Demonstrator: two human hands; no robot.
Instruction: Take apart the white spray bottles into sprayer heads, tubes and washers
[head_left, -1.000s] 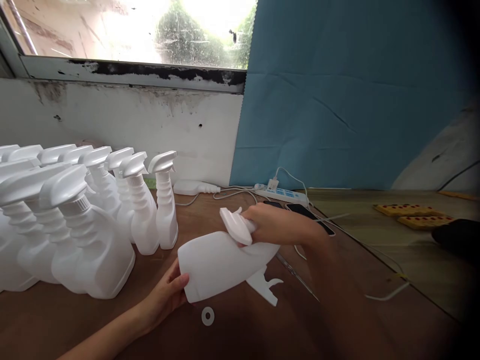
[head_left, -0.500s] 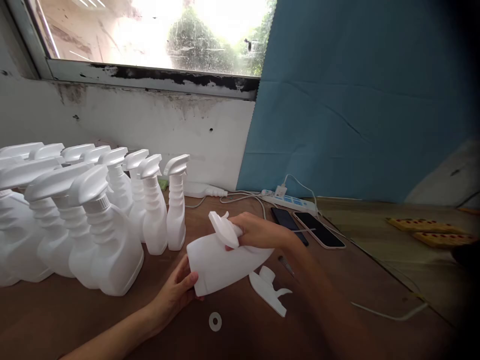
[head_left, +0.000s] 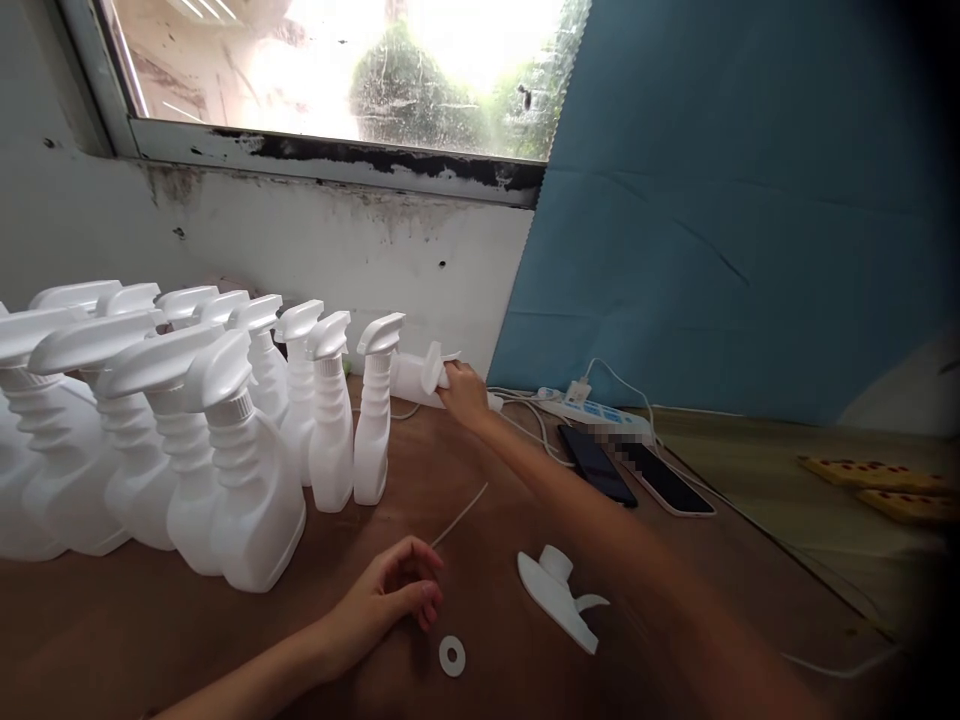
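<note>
Far out by the wall, my right hand (head_left: 463, 393) grips a white spray bottle (head_left: 409, 378) near its trigger head (head_left: 433, 368); much of the bottle is hidden behind the hand and head. My left hand (head_left: 401, 590) hovers low over the brown table, its fingers loosely curled and apart, with nothing seen in them. A thin white tube (head_left: 461, 513) runs away from just behind its fingertips. Close to that hand is a flat white ring washer (head_left: 451, 656). A loose white trigger head (head_left: 559, 597) lies on its side under my right forearm.
Several white spray bottles with trigger heads (head_left: 247, 490) stand in rows at the left. Two phones (head_left: 596, 465) lie before a power strip (head_left: 600, 415) with white cables at the back right. A window (head_left: 450, 80) and blue cloth (head_left: 712, 200) are behind.
My left hand has let go of the bottle. My right hand has carried it away from me to the back, beside the standing bottles. The thin tube now shows on the table.
</note>
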